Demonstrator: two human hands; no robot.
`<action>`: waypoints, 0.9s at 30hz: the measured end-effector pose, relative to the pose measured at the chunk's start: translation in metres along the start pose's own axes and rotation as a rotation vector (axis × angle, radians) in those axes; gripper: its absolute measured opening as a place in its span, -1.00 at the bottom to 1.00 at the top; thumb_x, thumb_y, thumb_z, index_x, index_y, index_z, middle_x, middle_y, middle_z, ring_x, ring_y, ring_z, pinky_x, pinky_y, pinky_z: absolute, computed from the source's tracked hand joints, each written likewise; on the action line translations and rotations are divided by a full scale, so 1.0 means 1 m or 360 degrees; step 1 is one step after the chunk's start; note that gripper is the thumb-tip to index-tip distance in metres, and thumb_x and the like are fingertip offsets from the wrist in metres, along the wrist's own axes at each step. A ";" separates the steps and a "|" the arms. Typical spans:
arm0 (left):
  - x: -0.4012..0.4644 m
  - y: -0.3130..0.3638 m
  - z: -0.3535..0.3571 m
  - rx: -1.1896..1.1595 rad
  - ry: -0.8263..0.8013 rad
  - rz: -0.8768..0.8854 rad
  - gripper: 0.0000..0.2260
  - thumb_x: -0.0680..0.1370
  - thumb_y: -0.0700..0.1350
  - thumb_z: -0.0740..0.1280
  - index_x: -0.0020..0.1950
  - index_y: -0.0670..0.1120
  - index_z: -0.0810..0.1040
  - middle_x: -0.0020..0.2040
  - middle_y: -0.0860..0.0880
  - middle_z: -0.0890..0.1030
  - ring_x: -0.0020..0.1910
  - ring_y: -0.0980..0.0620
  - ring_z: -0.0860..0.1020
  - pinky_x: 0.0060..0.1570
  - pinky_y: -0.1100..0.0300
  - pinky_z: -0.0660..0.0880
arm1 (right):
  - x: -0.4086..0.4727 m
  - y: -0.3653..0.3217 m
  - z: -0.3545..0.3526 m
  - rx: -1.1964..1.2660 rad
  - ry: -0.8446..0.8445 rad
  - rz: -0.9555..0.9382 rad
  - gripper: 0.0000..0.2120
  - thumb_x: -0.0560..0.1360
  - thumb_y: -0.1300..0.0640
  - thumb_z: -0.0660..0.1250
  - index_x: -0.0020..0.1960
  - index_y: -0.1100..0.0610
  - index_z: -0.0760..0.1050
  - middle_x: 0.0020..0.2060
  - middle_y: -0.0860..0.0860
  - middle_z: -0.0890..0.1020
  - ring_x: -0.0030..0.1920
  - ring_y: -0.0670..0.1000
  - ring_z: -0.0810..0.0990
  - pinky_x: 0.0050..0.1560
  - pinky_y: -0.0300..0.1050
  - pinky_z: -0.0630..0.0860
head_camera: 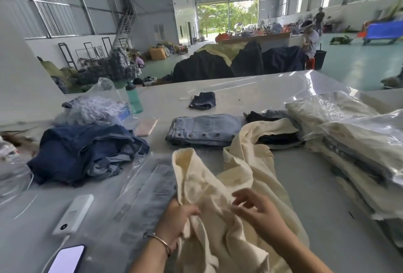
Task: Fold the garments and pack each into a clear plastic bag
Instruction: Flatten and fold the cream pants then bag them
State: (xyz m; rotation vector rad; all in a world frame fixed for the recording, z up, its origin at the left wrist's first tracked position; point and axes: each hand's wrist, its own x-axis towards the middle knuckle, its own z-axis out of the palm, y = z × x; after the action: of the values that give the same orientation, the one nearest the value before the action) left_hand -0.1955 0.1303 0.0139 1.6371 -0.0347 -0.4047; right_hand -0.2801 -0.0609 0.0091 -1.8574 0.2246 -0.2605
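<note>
**Cream garment bunched under both hands at the near edge of the table**

Cream fabric, a crumpled garment, lies on the white table directly in front of the person, one end trailing away toward a folded pair of light-blue jeans. The left hand grips a bunched fold at the garment's left edge, fingers curled into the cloth; a thin bangle sits on that wrist. The right hand rests on top of the fabric just to the right, its fingers bent and spread over the cloth; whether they pinch it cannot be told through the blur.

Flat clear plastic bags lie just left of the garment, touching its edge. Farther left sits a heap of dark-blue denim. At the right edge of the table stands a stack of cream garments already in bags. A white power bank and a lit phone lie near the bottom left, joined by a cable. A green bottle stands farther back.
</note>
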 end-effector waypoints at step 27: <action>0.025 0.071 -0.047 0.0631 -0.0051 0.0246 -0.84 0.42 -0.15 0.40 -0.16 -0.24 0.53 -0.48 -0.11 0.52 -0.54 -0.03 0.46 -0.49 0.23 0.40 | 0.017 -0.109 -0.096 -0.1341 0.1006 0.0001 -0.83 0.38 0.30 0.21 -0.34 0.11 0.47 -0.30 0.15 0.59 -0.24 0.20 0.55 -0.29 -0.13 0.34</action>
State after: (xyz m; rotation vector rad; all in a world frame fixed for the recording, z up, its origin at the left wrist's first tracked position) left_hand -0.1432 0.1604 0.0795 2.0021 -0.2787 -0.3178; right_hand -0.2894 -0.1213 0.1423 -2.5482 0.8735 -0.8527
